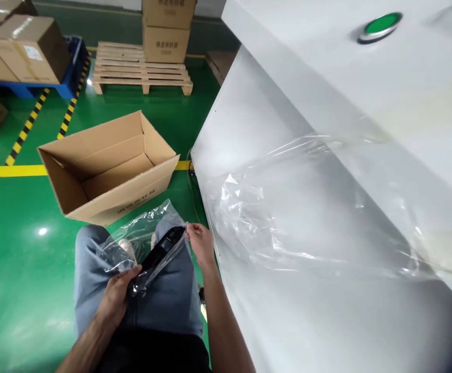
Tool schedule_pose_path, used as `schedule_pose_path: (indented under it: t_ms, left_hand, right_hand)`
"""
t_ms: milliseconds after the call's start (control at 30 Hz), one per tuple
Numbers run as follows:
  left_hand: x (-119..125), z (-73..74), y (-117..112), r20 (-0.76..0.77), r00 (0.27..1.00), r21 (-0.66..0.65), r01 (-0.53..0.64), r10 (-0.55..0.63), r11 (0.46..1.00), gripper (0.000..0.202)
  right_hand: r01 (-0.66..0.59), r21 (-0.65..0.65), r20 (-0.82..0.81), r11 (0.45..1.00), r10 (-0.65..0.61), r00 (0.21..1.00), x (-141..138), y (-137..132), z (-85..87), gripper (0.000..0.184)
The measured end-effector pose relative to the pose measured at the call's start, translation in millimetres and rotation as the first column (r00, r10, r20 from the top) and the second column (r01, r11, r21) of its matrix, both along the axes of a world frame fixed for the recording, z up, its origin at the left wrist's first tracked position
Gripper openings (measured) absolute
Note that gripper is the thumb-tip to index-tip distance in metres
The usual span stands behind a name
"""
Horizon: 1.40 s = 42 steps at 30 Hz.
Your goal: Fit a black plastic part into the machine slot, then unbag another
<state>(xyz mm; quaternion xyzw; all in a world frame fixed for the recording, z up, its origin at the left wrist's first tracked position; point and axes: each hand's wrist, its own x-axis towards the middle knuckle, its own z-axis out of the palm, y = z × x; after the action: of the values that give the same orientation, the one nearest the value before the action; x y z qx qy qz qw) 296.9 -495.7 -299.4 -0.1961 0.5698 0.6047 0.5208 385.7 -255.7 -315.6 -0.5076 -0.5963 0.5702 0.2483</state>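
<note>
Across my lap lies a long black plastic part (159,251), tilted up to the right, partly inside a clear plastic bag (132,233). My left hand (119,290) is closed around the part's lower end, with the thumb on top. At the upper end, my right hand (199,241) pinches the film of the bag beside the part's tip. Loose film spreads over my knees to the left. What exactly the black part is, I cannot tell.
An open cardboard box (109,166) stands on the green floor ahead of my knees. A white machine surface (288,207) rises at right, with a large clear plastic sheet (272,217) on it and a green button (383,23). Behind are a wooden pallet (120,75) and stacked cartons (167,44).
</note>
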Motion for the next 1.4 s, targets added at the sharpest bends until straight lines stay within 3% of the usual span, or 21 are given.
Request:
schedule_pose_path:
  t_ms: [267,467,700,800,867,933,1000,1167,1400]
  left_hand:
    - [-5.2,-8.0,-3.7,0.054,0.996,-0.044,-0.070,0.072,0.997,0.025]
    - [-9.1,-5.7,0.5,0.084,0.993,-0.036,-0.075,0.078,0.997,0.026]
    - [-11.8,-5.0,-7.2,0.020,1.000,-0.011,0.001,-0.001,1.000,0.041]
    - [-10.0,3.0,-4.2,0.001,1.000,-0.013,0.002,-0.002,1.000,0.047]
    - [-8.2,8.9,-0.5,-0.004,1.000,-0.037,-0.004,0.004,0.999,0.049]
    - [-6.4,12.7,1.8,-0.002,1.000,-0.056,-0.008,0.008,0.998,0.049]
    - [-4.9,13.4,1.6,-0.005,1.000,-0.065,-0.013,0.012,0.998,0.050]
    - [-2.8,5.0,-7.3,-0.011,1.000,-0.057,0.028,-0.028,0.998,0.048]
    - [-4.0,1.3,-13.7,0.000,0.999,-0.039,0.043,-0.043,0.998,0.043]
  right_hand:
    - [0.054,-0.263,-0.345,0.963,-0.146,0.927,6.7,-15.2,-4.8,0.035]
    - [-0.006,-0.351,-0.409,0.937,-0.147,0.900,17.9,-18.8,-7.5,0.035]
    - [0.001,-0.223,-0.260,0.975,-0.060,0.964,24.3,-16.8,-9.4,0.039]
    - [-0.065,-0.001,-0.096,0.998,0.064,0.993,21.9,-8.2,-2.4,0.057]
    - [-0.162,0.172,0.082,0.972,0.150,0.985,17.0,-1.7,1.7,0.048]
    - [-0.217,0.250,0.203,0.944,0.168,0.965,10.7,4.3,3.8,0.030]
    - [-0.197,0.244,0.217,0.950,0.144,0.966,4.7,9.2,3.3,0.022]
    - [-0.137,0.202,0.244,0.970,0.086,0.966,-7.3,16.4,-6.9,0.022]
    - [-0.132,0.058,0.212,0.990,0.118,0.970,-18.8,20.4,-15.7,0.023]
